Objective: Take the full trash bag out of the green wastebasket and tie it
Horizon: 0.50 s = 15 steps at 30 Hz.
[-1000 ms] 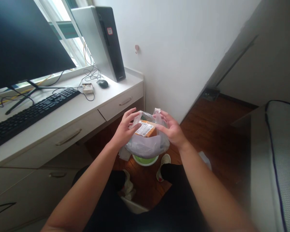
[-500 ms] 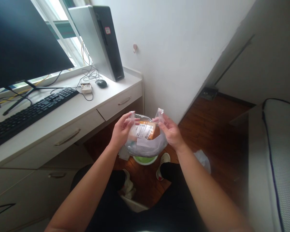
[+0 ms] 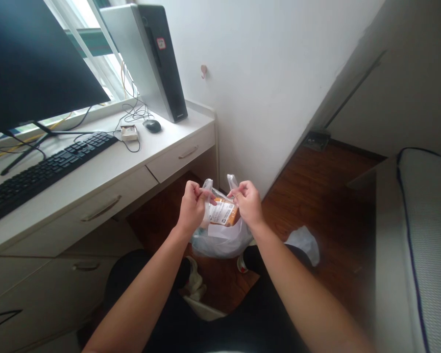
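A thin, see-through plastic bag (image 3: 224, 245) hangs between my knees, low over the floor. My left hand (image 3: 193, 205) pinches one of its handles, and my right hand (image 3: 248, 202) pinches the other. Both handle ends stick up past my fingers. Through the bag's mouth shows an orange-brown package (image 3: 236, 215) bearing a white printed label (image 3: 221, 213). Other contents lower in the bag are blurred by the plastic.
To the left stands a white desk (image 3: 132, 171) with a monitor (image 3: 33, 63), keyboard (image 3: 51, 166), mouse (image 3: 152, 126), small open box (image 3: 129, 133) and computer tower (image 3: 161, 63). Another pale plastic bag (image 3: 304, 243) lies on the wooden floor by my right leg. A bed (image 3: 429, 235) is at right.
Both hands have lowered the bag slightly and come closer together, narrowing its mouth. The green-lined white container seen beneath it before is now hidden behind the bag.
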### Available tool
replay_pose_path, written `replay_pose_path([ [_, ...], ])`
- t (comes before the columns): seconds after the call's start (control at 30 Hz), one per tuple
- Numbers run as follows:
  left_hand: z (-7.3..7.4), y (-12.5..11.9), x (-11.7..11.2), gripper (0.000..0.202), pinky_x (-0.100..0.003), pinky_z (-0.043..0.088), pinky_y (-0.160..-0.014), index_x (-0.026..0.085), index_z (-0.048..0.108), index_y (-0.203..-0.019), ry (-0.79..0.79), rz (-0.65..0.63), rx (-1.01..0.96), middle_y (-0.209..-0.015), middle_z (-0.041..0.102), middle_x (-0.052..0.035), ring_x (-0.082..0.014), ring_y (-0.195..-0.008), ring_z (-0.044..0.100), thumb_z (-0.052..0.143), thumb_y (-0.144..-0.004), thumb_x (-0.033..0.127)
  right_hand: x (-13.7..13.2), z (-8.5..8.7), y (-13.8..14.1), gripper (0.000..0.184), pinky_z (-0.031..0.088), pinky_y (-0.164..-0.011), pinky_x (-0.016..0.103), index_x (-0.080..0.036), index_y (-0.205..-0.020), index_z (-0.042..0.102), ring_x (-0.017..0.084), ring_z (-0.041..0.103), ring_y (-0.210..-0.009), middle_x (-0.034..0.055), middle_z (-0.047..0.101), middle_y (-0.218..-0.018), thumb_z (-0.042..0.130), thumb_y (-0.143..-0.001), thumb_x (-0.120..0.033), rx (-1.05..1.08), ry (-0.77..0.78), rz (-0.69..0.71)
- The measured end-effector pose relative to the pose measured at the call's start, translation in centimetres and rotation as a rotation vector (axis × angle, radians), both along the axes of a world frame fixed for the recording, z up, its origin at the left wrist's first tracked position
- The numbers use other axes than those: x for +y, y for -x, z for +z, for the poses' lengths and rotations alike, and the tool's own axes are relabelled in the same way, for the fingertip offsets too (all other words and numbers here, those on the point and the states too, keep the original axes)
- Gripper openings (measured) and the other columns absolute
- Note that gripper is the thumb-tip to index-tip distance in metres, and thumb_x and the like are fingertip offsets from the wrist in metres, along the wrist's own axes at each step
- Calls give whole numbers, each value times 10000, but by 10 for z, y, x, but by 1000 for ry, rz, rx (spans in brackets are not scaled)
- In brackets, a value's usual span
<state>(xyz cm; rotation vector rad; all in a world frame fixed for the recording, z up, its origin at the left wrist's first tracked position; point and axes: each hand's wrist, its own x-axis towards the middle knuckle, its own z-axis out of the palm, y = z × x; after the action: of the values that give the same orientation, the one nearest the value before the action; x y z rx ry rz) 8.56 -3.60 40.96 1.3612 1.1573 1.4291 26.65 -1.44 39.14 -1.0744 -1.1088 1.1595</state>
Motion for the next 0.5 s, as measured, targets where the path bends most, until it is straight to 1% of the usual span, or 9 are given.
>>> replay_pose_path([
  [0.07,-1,-3,-2,395,-262,538,-718,272,290,-899,4,8,91,-755,710,33,-183,-756,773,663,-983,374,0,-3,3,241,401,-542,231,-256,-866,447,109,543,-547,-19,707,-744,663,-887,-359,-97,11,2],
  [0.13,0,-7,-5,353,-261,530,-722,272,291,-884,3,-7,177,-757,723,28,-182,-755,772,620,-998,327,-3,-3,5,150,467,-633,253,-252,-863,483,151,653,-682,-2,717,-776,609,-911,-319,-204,-22,22],
  [0.2,0,-9,-7,306,-259,516,-703,274,298,-884,1,-29,259,-749,731,26,-184,-738,768,579,-1003,279,-6,-1,7,95,488,-703,273,-253,-874,505,180,699,-786,2,718,-795,584,-920,-280,-332,-62,41],
  [0.27,1,-10,-8,272,-255,496,-675,275,309,-893,3,-47,330,-721,721,32,-189,-722,762,559,-997,246,-10,4,8,48,483,-735,287,-251,-944,539,191,700,-803,-9,712,-784,578,-919,-237,-455,-81,61],
  [0.33,2,-10,-9,248,-253,479,-658,277,322,-906,7,-60,377,-700,704,40,-192,-710,751,551,-988,228,-12,8,9,196,479,-760,301,-241,-1104,577,198,694,-799,-15,715,-777,555,-919,-182,-533,-92,95],
  [0.4,2,-8,-10,230,-254,464,-647,277,336,-921,18,-67,402,-692,687,46,-188,-684,729,552,-979,220,-14,12,9,340,486,-803,316,-228,-1226,601,203,698,-844,8,746,-850,509,-914,-125,-571,-122,152],
  [0.43,2,-7,-9,226,-254,454,-642,276,341,-924,26,-64,414,-689,674,49,-184,-669,712,554,-974,219,-15,14,9,358,489,-832,322,-224,-1219,630,204,698,-881,26,756,-903,493,-910,-106,-587,-146,177],
  [0.5,1,-6,-9,236,-254,418,-620,274,346,-913,34,-44,454,-680,631,54,-171,-629,658,570,-960,220,-17,17,9,295,489,-870,325,-214,-1076,699,205,683,-930,51,746,-969,501,-890,-99,-610,-206,218],
])
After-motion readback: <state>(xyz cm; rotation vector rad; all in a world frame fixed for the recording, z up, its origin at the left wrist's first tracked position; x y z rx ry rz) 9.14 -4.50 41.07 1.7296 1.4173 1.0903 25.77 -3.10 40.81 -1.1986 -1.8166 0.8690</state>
